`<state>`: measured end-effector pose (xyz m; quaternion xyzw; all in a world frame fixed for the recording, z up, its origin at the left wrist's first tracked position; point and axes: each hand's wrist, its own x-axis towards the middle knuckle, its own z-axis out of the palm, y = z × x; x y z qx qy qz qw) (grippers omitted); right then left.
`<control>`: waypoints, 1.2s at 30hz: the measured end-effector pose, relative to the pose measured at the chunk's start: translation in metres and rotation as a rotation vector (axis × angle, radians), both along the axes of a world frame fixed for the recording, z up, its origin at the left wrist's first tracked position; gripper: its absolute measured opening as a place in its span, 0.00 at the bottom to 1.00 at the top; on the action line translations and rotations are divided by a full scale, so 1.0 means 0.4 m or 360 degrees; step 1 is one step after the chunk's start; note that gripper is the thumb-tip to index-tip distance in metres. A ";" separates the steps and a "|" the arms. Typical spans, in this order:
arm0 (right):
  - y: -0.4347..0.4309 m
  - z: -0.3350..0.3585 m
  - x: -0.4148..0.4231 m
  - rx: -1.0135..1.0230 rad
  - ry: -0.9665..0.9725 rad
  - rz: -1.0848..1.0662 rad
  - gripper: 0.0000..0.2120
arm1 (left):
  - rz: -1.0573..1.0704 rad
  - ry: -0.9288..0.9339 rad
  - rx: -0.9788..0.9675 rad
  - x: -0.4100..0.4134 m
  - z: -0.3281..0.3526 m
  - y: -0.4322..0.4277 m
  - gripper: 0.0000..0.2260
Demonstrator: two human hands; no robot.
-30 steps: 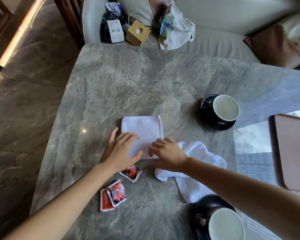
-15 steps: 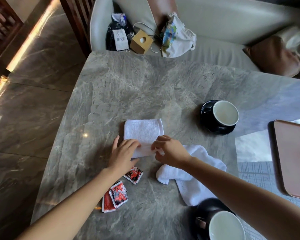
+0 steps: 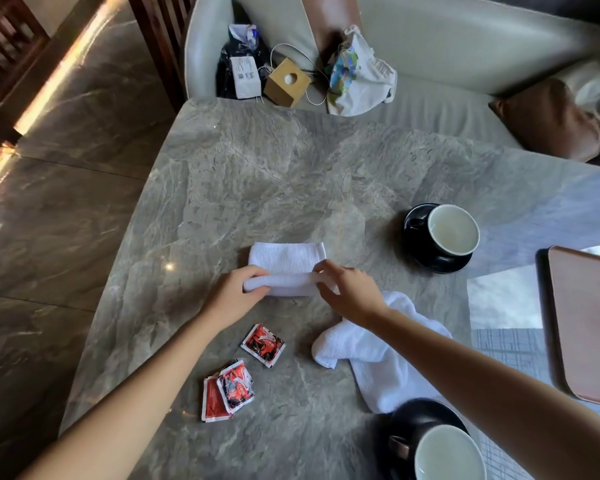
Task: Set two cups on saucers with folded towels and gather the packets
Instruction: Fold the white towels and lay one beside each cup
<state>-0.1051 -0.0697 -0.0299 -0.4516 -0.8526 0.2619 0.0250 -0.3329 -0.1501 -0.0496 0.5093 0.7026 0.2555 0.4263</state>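
A white folded towel (image 3: 286,259) lies in the middle of the grey marble table (image 3: 274,174). My left hand (image 3: 234,296) pinches its near left edge and my right hand (image 3: 349,289) pinches its near right edge, rolling that edge up and over. A second white towel (image 3: 374,362) lies crumpled under my right forearm. One black cup with a white inside (image 3: 452,233) sits on a black saucer (image 3: 426,258) at the right. Another such cup (image 3: 447,455) on its saucer (image 3: 409,417) is at the bottom edge. Red packets lie near me: one (image 3: 263,344) alone, two (image 3: 227,393) overlapping.
A brown tray (image 3: 586,323) lies at the right edge on a pale checked cloth (image 3: 503,299). Beyond the table's far edge a pale sofa holds a black bag (image 3: 239,64), a small wooden box (image 3: 286,83), a printed white bag (image 3: 359,74) and a brown cushion (image 3: 548,119).
Both hands went from pressing flat on the towel to gripping its near edge and lifting it into a fold. The camera view shifted slightly downward.
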 end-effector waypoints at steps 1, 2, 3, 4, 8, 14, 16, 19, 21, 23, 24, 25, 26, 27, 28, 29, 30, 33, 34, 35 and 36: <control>0.004 0.001 -0.002 -0.0037 0.0047 -0.0068 0.12 | 0.0074 -0.0052 -0.0009 -0.005 -0.005 0.006 0.07; 0.008 0.000 -0.006 -0.0079 0.0100 -0.0148 0.12 | 0.0155 -0.0084 -0.0022 -0.009 -0.008 0.013 0.08; 0.013 -0.003 -0.010 -0.0114 0.0147 -0.0230 0.12 | 0.0235 -0.0111 -0.0024 -0.011 -0.011 0.019 0.09; 0.017 -0.007 -0.015 -0.0138 0.0174 -0.0305 0.11 | 0.0302 -0.0134 -0.0011 -0.012 -0.013 0.025 0.08; 0.035 -0.022 -0.036 -0.0152 0.0206 -0.0427 0.12 | 0.0388 -0.0071 0.0059 -0.006 -0.011 0.049 0.03; 0.071 -0.031 -0.064 -0.0163 0.0210 -0.0512 0.09 | 0.0465 0.0061 0.0022 0.007 -0.016 0.086 0.07; 0.083 -0.035 -0.073 -0.0154 0.0200 -0.0525 0.09 | 0.0493 0.0055 0.0000 0.010 -0.018 0.097 0.08; 0.099 -0.044 -0.083 -0.0169 0.0158 -0.0519 0.10 | 0.0506 0.0120 -0.0054 0.013 -0.022 0.113 0.09; 0.111 -0.050 -0.088 -0.0169 0.0116 -0.0511 0.11 | 0.0518 0.0165 -0.0073 0.016 -0.026 0.122 0.09; 0.123 -0.055 -0.091 -0.0141 0.0079 -0.0497 0.12 | 0.0525 0.0224 -0.0079 0.019 -0.028 0.131 0.09; 0.128 -0.058 -0.092 -0.0126 0.0062 -0.0485 0.12 | 0.0526 0.0258 -0.0080 0.021 -0.030 0.134 0.10; 0.133 -0.060 -0.093 -0.0115 0.0047 -0.0473 0.12 | 0.0528 0.0293 -0.0074 0.023 -0.032 0.136 0.10; 0.138 -0.063 -0.094 -0.0111 0.0038 -0.0464 0.12 | 0.0530 0.0327 -0.0060 0.024 -0.033 0.138 0.10; 0.141 -0.066 -0.096 -0.0111 0.0033 -0.0461 0.12 | 0.0530 0.0356 -0.0044 0.025 -0.035 0.138 0.10; 0.144 -0.069 -0.097 -0.0110 0.0030 -0.0460 0.12 | 0.0531 0.0377 -0.0030 0.025 -0.037 0.138 0.10; 0.146 -0.073 -0.097 -0.0105 0.0027 -0.0457 0.12 | 0.0532 0.0394 -0.0020 0.026 -0.039 0.138 0.10; 0.147 -0.077 -0.096 -0.0093 0.0027 -0.0451 0.11 | 0.0532 0.0413 -0.0014 0.026 -0.041 0.137 0.10; 0.138 -0.094 -0.088 -0.0043 0.0037 -0.0412 0.11 | 0.0498 0.0490 0.0014 0.024 -0.048 0.136 0.09; 0.132 -0.101 -0.085 -0.0036 0.0043 -0.0408 0.11 | 0.0482 0.0518 0.0023 0.024 -0.052 0.135 0.09; 0.127 -0.105 -0.082 -0.0032 0.0054 -0.0411 0.11 | 0.0469 0.0545 0.0035 0.023 -0.055 0.133 0.09; 0.122 -0.108 -0.079 -0.0024 0.0067 -0.0419 0.11 | 0.0461 0.0558 0.0049 0.024 -0.059 0.130 0.10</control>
